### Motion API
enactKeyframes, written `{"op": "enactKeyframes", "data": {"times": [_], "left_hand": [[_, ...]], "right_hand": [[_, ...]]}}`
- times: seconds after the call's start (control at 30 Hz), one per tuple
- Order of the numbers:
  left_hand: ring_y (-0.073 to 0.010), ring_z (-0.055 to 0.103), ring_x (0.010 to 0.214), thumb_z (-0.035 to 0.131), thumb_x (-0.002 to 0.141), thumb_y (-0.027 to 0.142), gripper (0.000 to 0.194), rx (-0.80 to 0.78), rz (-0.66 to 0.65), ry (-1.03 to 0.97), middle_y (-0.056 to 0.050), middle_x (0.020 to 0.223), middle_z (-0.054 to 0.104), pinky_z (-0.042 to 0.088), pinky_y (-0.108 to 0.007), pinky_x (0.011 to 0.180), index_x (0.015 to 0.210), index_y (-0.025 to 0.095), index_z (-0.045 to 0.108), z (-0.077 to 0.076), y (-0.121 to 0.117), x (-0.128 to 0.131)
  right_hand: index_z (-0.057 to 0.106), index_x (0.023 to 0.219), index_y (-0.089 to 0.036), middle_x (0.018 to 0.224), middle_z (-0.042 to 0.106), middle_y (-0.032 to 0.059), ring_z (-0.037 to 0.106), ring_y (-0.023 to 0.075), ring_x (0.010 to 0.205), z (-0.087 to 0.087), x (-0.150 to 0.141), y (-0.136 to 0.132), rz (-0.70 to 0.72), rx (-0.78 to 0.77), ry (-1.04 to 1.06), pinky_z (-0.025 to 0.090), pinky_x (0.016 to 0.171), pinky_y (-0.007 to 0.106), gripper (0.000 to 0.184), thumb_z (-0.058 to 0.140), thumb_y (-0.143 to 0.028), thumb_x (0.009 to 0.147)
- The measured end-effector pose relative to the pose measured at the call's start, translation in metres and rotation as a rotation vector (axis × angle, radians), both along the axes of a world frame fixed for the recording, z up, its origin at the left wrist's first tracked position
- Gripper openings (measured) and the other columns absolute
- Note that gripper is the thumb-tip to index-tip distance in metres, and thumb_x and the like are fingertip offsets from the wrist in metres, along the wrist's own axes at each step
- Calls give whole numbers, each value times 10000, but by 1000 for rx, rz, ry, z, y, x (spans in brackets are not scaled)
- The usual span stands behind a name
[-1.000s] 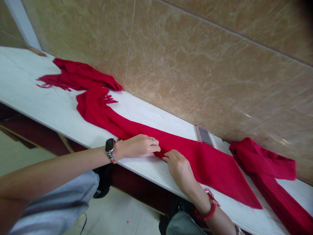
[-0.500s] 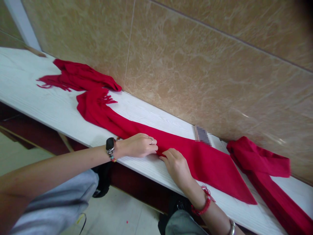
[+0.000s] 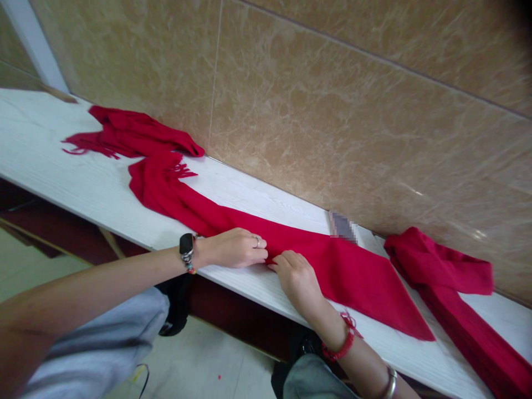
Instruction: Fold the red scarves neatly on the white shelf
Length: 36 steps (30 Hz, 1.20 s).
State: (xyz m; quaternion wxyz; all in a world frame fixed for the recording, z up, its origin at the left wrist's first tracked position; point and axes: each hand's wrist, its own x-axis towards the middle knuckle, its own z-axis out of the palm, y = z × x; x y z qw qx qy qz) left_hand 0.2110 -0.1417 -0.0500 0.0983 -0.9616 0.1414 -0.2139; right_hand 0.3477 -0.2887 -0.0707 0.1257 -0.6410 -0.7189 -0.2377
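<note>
A long red scarf (image 3: 357,269) lies stretched along a narrow white counter (image 3: 266,191), its fringed end bunched at the left and its right end flat with a slanted edge. My left hand (image 3: 233,247), with a ring and a dark watch, is closed on the scarf's near edge around its middle. Just to the right, my right hand (image 3: 298,280) pinches the same edge with fingers curled. The two hands are almost touching, and the fingertips are partly hidden by the knuckles.
Another fringed red scarf (image 3: 139,133) lies crumpled at the back left. A folded red cloth (image 3: 440,266) rests at the right. A blurred flat item (image 3: 343,227) sits against the tiled wall (image 3: 316,111). Dark red shelving (image 3: 233,310) is below the counter.
Both hands keep nearly the same place on the scarf's edge. The view has shifted very slightly; nothing else has visibly moved.
</note>
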Motion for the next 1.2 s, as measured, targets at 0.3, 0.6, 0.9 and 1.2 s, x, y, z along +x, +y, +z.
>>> {"op": "enactKeyframes", "data": {"times": [0.3, 0.6, 0.9, 1.2], "left_hand": [[-130, 500, 624, 457, 894, 195, 202, 46, -39, 18, -11, 699, 558, 382, -258, 577, 730, 174, 574, 0, 1, -3], [-138, 525, 757, 430, 899, 176, 199, -79, -117, 112, -33, 820, 593, 396, -259, 662, 803, 191, 603, -1, 0, -1], [-136, 519, 734, 409, 887, 100, 237, -63, -120, 179, -26, 764, 592, 404, -251, 680, 835, 200, 617, 1, -4, -1], [-143, 555, 836, 476, 869, 174, 165, -135, -175, 152, -41, 916, 630, 436, -240, 701, 892, 191, 638, 4, -5, 1]], "right_hand": [[645, 823, -141, 761, 630, 78, 554, 176, 715, 1, 11, -30, 31, 44, 50, 434, 665, 296, 250, 403, -134, 885], [645, 896, -120, 796, 632, 87, 555, 182, 752, -5, 20, -51, 27, -25, 86, 470, 684, 302, 221, 425, -140, 885], [636, 945, -132, 877, 627, 92, 555, 193, 827, -1, 15, -45, 18, -12, 46, 459, 747, 315, 221, 425, -126, 882], [624, 794, -148, 715, 578, 53, 498, 168, 651, 7, 4, -32, 109, -55, -12, 424, 602, 281, 185, 457, -89, 851]]}}
